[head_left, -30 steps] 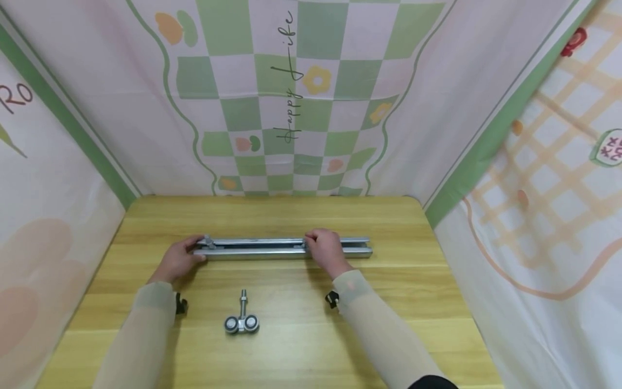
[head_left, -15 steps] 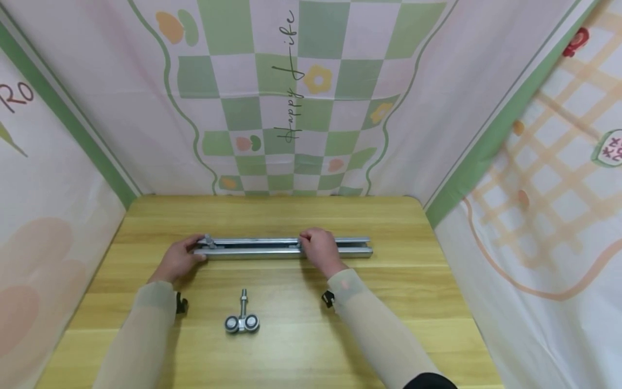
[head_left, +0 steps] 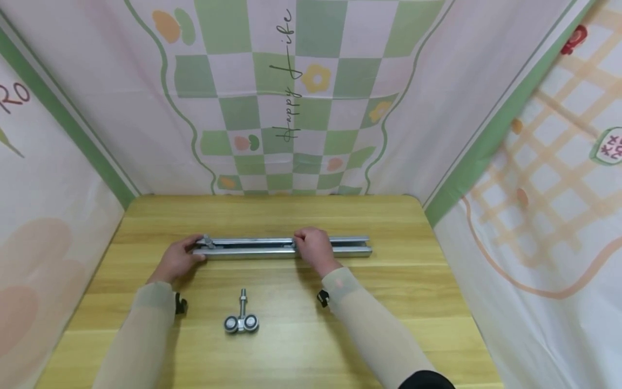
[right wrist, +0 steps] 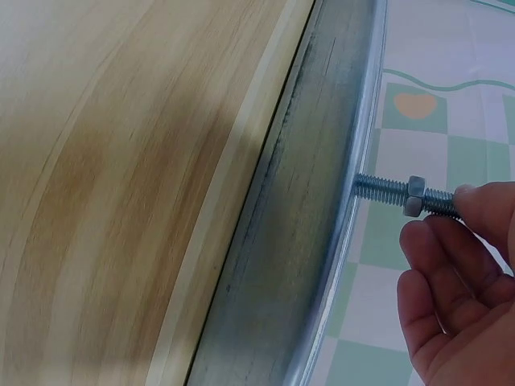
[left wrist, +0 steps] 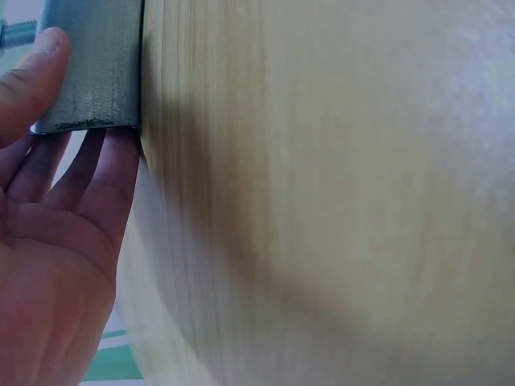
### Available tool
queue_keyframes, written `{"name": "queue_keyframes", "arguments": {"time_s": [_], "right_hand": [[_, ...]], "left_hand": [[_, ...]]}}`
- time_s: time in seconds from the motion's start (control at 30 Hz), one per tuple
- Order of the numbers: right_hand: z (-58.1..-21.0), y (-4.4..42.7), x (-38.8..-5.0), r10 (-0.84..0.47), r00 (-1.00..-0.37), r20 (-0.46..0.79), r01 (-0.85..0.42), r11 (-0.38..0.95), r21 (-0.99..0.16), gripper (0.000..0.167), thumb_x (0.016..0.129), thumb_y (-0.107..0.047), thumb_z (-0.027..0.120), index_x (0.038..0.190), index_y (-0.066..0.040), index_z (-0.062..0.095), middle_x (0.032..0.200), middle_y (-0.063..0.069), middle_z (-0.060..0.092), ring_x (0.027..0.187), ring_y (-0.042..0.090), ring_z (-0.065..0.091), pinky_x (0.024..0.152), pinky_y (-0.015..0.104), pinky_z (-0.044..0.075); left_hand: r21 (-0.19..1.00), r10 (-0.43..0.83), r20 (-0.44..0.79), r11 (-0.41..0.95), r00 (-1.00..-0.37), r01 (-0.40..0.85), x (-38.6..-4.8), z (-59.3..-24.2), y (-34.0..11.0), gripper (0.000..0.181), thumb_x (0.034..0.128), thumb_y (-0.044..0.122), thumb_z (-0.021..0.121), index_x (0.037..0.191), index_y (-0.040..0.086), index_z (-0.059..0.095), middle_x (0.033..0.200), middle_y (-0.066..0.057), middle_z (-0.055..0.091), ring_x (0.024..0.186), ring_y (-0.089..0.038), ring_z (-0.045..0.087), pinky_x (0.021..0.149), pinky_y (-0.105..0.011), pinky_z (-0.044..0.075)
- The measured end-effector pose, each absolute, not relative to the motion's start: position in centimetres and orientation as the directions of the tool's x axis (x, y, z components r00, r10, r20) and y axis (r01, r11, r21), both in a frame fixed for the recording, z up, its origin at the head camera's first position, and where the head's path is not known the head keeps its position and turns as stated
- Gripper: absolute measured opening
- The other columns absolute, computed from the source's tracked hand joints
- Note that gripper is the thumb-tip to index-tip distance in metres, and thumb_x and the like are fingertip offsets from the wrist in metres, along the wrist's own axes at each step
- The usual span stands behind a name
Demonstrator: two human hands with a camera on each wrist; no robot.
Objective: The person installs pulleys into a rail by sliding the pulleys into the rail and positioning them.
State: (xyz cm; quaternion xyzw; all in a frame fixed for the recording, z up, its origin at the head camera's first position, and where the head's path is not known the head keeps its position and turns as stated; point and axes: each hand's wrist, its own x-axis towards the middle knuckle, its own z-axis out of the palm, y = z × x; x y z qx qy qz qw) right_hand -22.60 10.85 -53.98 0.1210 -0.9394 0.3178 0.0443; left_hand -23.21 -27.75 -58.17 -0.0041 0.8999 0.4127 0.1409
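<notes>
A galvanized steel rail (head_left: 252,252) with a slot along its top lies across the table. My left hand (head_left: 177,260) grips its left end; in the left wrist view the thumb presses the rail's side wall (left wrist: 96,72) and the fingers reach past its end. Another threaded bolt (left wrist: 18,34) stands up from the slot beside that thumb. Right of the rail's middle, my right hand (head_left: 315,249) pinches the tip of an upright threaded bolt (right wrist: 382,188) with a hex nut (right wrist: 415,196) on it. Whatever the bolts join to inside the rail is hidden.
A loose roller trolley (head_left: 241,320) with a threaded bolt lies on the wooden table (head_left: 291,351), nearer to me than the rail. Printed cloth walls (head_left: 311,108) stand behind the table and at both sides.
My right hand has slid left along the rail with the bolt it pinches. The left hand, the rail and the loose roller trolley have stayed in place.
</notes>
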Motion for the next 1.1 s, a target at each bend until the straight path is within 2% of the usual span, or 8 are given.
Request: {"name": "queue_keyframes", "arguments": {"time_s": [0.57, 0.73, 0.8, 0.93, 1.0, 1.1], "right_hand": [[-54.02, 10.26, -22.35, -0.192, -0.967, 0.166, -0.254, 0.751, -0.609, 0.019, 0.098, -0.016, 0.064, 0.108, -0.003, 0.074, 0.107, 0.009, 0.073, 0.083, 0.016, 0.066, 0.075, 0.031, 0.058], [-53.94, 10.44, -22.52, -0.223, -0.960, 0.171, -0.281, 0.755, -0.593, 0.021, 0.099, -0.014, 0.060, 0.111, -0.003, 0.074, 0.111, 0.010, 0.072, 0.072, 0.015, 0.062, 0.072, 0.031, 0.057], [-53.90, 10.52, -22.58, -0.231, -0.958, 0.169, -0.286, 0.755, -0.589, 0.022, 0.099, -0.013, 0.059, 0.113, -0.004, 0.073, 0.113, 0.010, 0.072, 0.077, 0.018, 0.065, 0.076, 0.033, 0.057], [-53.74, 10.69, -22.44, -0.219, -0.967, 0.130, -0.252, 0.751, -0.611, 0.026, 0.096, -0.014, 0.064, 0.119, -0.005, 0.070, 0.117, 0.009, 0.070, 0.103, 0.024, 0.066, 0.091, 0.040, 0.054], [-53.66, 10.75, -22.31, -0.199, -0.975, 0.099, -0.216, 0.746, -0.631, 0.034, 0.094, -0.017, 0.068, 0.126, -0.006, 0.067, 0.123, 0.008, 0.067, 0.114, 0.027, 0.062, 0.098, 0.043, 0.051], [-53.46, 10.92, -21.90, -0.172, -0.982, 0.077, -0.180, 0.731, -0.659, 0.048, 0.091, -0.020, 0.070, 0.136, -0.008, 0.059, 0.132, 0.009, 0.062, 0.121, 0.028, 0.056, 0.103, 0.045, 0.046]], "left_hand": [[0.740, 0.114, -0.254, 0.663, -0.960, -0.117, -23.26, -58.40, -27.93, 0.070, 0.0918, 0.026, 0.071, 0.153, 0.011, 0.039, 0.157, -0.022, 0.031, 0.141, -0.049, 0.026, 0.112, -0.066, 0.020], [0.742, 0.109, -0.254, 0.659, -0.961, -0.122, -23.27, -58.45, -28.03, 0.070, 0.0917, 0.025, 0.071, 0.153, 0.011, 0.039, 0.156, -0.022, 0.032, 0.141, -0.048, 0.026, 0.112, -0.066, 0.020], [0.741, 0.111, -0.251, 0.661, -0.962, -0.117, -23.28, -58.43, -28.03, 0.071, 0.0916, 0.026, 0.071, 0.153, 0.011, 0.038, 0.156, -0.023, 0.032, 0.140, -0.049, 0.026, 0.111, -0.067, 0.020], [0.744, 0.112, -0.250, 0.657, -0.962, -0.117, -23.35, -58.50, -28.01, 0.072, 0.0916, 0.027, 0.071, 0.153, 0.011, 0.038, 0.156, -0.023, 0.032, 0.140, -0.050, 0.026, 0.111, -0.067, 0.020], [0.745, 0.110, -0.252, 0.656, -0.961, -0.121, -23.34, -58.51, -28.01, 0.071, 0.0918, 0.026, 0.071, 0.153, 0.012, 0.038, 0.157, -0.022, 0.031, 0.141, -0.049, 0.025, 0.111, -0.067, 0.020], [0.744, 0.109, -0.255, 0.657, -0.961, -0.123, -23.25, -58.45, -27.89, 0.071, 0.0917, 0.026, 0.071, 0.154, 0.011, 0.038, 0.157, -0.023, 0.031, 0.141, -0.050, 0.025, 0.111, -0.068, 0.020]]}}
